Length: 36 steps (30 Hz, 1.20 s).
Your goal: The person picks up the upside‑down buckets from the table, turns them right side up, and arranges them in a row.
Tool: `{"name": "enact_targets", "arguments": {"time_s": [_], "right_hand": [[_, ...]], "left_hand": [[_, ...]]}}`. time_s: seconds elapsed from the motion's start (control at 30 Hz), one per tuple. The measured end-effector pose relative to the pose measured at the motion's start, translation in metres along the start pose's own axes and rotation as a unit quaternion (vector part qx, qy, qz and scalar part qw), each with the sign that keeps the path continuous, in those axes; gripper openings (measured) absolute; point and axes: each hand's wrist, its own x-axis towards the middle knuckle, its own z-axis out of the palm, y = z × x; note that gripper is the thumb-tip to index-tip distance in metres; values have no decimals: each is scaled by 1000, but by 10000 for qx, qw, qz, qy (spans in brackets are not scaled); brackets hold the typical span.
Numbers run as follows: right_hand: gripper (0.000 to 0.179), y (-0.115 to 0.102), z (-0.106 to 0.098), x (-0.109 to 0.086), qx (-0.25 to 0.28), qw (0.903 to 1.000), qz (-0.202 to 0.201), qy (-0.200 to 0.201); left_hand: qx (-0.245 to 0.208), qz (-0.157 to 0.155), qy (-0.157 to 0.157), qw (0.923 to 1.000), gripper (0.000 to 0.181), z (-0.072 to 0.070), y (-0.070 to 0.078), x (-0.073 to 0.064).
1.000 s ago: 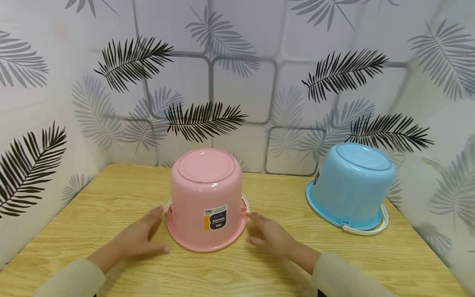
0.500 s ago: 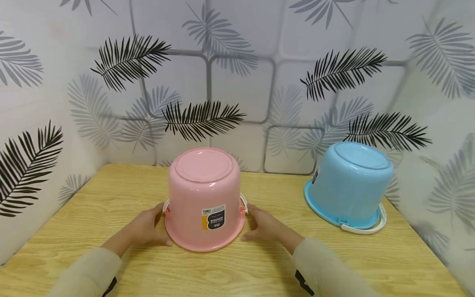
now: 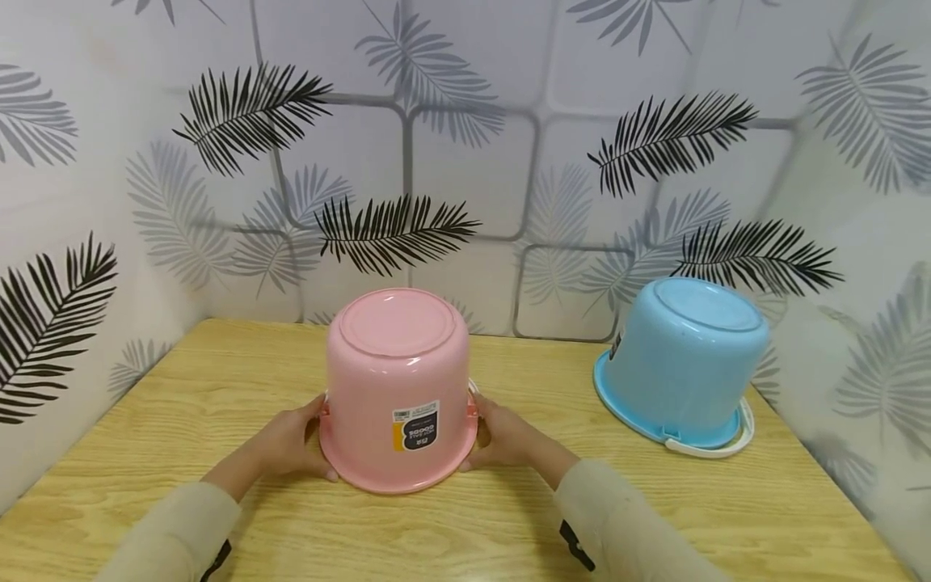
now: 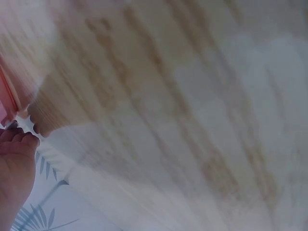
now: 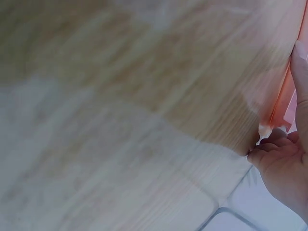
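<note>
A pink bucket (image 3: 398, 372) stands upside down on the wooden table, its label turned towards me. My left hand (image 3: 291, 444) grips the left side of its rim, thumb at the front and fingers reaching back by the handle joint. On the opposite side my right hand (image 3: 503, 435) grips the rim the same way. In the right wrist view, that hand's thumb (image 5: 300, 62) lies along the pink rim (image 5: 280, 103) and the other fingers are curled near the handle joint. The left wrist view shows only a sliver of the bucket (image 4: 6, 98) beside the left fingers.
A blue bucket (image 3: 691, 364), also upside down and tilted, is at the right end of the table (image 3: 422, 541). Its white handle (image 3: 716, 449) sticks out towards the front. Walls with leaf patterns (image 3: 465, 162) close off the back and both sides.
Both hands have moved inwards, from beside the pink bucket to a hold on its rim. The bucket looks unmoved on the table; the view has shifted slightly.
</note>
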Motion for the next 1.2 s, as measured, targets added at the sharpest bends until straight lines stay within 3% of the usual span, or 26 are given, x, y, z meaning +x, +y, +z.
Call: {"name": "enact_targets", "arguments": {"time_s": [0.57,0.8,1.07,1.2], "right_hand": [[89,-13,6,-7,-232,9995,-134,149],[101,-17,8,-12,-50,9996,-174,198],[90,-17,-3,-18,125,9967,-693,413],[92,-20,-9,-21,191,9973,-457,536]], "left_hand": [[165,452,298,9984,122,-1,-2,-17],[291,474,329,9979,122,-6,-4,-24],[-24,491,363,9981,116,-11,4,-29],[-337,306,360,9983,112,-12,4,-30]]}}
